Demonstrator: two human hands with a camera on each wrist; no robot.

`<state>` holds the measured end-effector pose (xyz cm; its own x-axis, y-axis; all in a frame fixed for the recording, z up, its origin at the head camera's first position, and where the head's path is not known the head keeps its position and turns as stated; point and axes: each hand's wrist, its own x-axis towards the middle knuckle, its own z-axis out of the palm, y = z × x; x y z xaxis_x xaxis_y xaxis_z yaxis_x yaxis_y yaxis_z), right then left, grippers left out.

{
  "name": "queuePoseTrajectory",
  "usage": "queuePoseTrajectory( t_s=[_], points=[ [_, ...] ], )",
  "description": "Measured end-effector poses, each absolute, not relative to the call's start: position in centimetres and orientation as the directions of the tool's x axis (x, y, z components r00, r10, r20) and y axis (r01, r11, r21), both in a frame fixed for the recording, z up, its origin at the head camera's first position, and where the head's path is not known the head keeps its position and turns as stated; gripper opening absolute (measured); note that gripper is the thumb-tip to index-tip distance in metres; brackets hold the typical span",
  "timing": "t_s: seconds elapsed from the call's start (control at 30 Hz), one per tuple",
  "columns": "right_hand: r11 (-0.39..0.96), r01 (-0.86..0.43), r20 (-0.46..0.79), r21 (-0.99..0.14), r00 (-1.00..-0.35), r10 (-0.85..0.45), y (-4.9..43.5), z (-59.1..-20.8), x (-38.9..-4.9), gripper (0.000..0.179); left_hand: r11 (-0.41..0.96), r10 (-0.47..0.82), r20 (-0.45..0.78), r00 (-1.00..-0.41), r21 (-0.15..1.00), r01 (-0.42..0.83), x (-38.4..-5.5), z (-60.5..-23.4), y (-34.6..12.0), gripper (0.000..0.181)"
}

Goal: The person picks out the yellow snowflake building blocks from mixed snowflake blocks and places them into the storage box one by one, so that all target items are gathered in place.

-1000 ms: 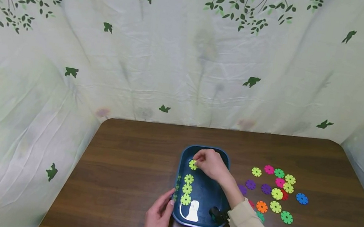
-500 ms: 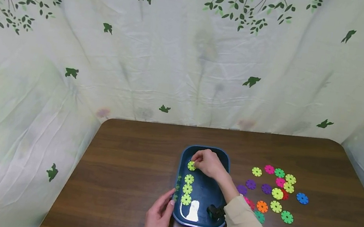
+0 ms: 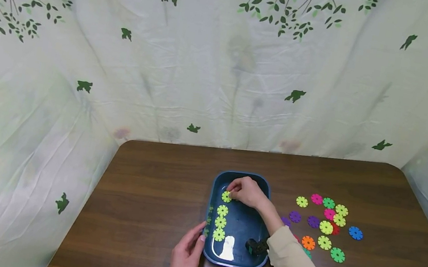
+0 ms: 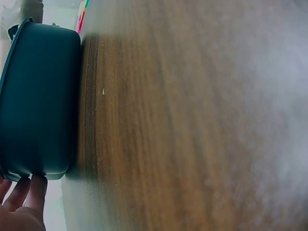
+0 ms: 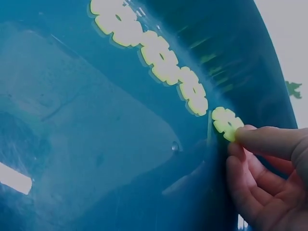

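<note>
My right hand (image 3: pixel 248 192) pinches a yellow-green notched disc (image 5: pixel 227 122) between thumb and fingers, over the far left part of the blue tray (image 3: pixel 243 229). Three similar yellow-green discs (image 3: pixel 220 222) lie in a row along the tray's left side. In the right wrist view the held disc stands just past the row's end, with a small gap. Against the tray's left outer wall rest the straight fingers of my left hand (image 3: pixel 185 257). The left wrist view shows those fingers (image 4: pixel 34 195) touching the outside of the tray (image 4: pixel 41 96).
To the tray's right, loose notched discs are scattered on the brown table (image 3: pixel 155 198), among them an orange disc (image 3: pixel 308 243), a blue disc (image 3: pixel 355 233) and a green disc (image 3: pixel 337 255). A black wrist camera (image 3: pixel 257 247) hangs over the tray's near right corner.
The right hand, with the disc, shifts slightly left and nearer, then back a little to the right. The left hand, the tray and the row of discs stay put.
</note>
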<state>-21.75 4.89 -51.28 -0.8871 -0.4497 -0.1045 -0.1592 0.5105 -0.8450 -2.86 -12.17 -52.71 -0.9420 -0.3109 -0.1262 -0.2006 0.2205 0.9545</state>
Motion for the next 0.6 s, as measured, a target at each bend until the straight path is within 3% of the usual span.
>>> queuePoseTrajectory(
  t_s=[0.6],
  points=[
    [0.561,-0.145,-0.152,-0.815,-0.881,-0.448,4.22,-50.95,-21.39,0.004,0.199,-0.3,-0.091,-0.95,0.968,-0.155,-2.86,-52.65,-12.16,0.032]
  ],
)
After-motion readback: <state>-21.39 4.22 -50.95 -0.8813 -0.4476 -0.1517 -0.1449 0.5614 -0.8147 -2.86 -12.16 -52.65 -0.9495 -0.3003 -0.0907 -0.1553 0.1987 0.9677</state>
